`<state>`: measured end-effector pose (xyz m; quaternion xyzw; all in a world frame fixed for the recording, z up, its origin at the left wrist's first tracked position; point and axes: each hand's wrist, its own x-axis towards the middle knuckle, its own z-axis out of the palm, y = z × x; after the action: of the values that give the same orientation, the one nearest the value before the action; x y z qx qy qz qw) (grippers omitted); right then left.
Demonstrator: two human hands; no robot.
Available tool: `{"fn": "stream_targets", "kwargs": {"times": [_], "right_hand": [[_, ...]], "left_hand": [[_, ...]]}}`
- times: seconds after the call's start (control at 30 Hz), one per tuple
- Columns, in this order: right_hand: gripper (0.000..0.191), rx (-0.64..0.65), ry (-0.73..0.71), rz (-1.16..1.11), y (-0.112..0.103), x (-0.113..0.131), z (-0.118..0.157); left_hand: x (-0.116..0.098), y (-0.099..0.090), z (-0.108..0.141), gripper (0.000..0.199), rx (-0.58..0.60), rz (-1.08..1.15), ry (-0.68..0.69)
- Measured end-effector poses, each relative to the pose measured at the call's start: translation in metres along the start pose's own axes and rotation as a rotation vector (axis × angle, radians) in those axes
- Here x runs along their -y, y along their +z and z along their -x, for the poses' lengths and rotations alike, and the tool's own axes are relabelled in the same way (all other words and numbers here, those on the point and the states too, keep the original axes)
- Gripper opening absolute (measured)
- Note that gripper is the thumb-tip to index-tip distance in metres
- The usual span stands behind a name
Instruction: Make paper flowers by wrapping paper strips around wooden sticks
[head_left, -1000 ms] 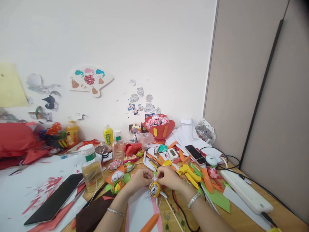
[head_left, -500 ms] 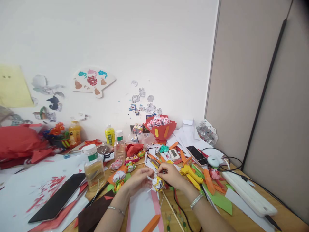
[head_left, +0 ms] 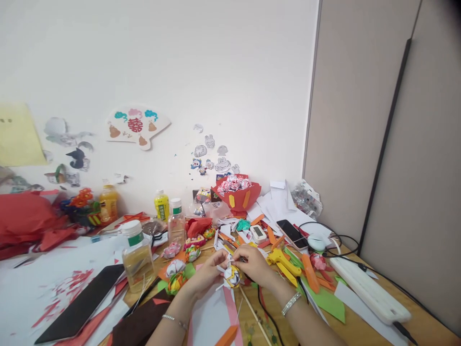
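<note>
The left hand (head_left: 209, 275) and the right hand (head_left: 251, 263) come nearly together over the table (head_left: 363, 312), both closed on the white end of a yellow-and-white paper ball (head_left: 232, 277). Two-sided support probably steadies that narrow end while leaving the round part free of pressure. The white end points away from the person, towards the wall (head_left: 230, 62); the long axis runs roughly front to back, round part nearer. A thin stick (head_left: 255, 315) slants towards the near edge from beside the ball; whether they join is unclear.
</note>
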<state>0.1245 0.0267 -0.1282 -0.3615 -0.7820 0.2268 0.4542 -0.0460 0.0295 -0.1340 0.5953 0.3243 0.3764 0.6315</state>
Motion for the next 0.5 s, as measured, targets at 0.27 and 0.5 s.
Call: {"fn": "stream_targets", "kwargs": {"times": [0.27, 0.5], "right_hand": [[0.016, 0.074, -0.012, -0.031, -0.009, 0.012, 0.001], [0.022, 0.087, 0.010, -0.034, -0.009, 0.010, 0.002]], "left_hand": [[0.000, -0.003, -0.001, 0.039, -0.017, -0.011, 0.029], [0.001, -0.004, -0.005, 0.040, -0.099, -0.051, 0.106]]}}
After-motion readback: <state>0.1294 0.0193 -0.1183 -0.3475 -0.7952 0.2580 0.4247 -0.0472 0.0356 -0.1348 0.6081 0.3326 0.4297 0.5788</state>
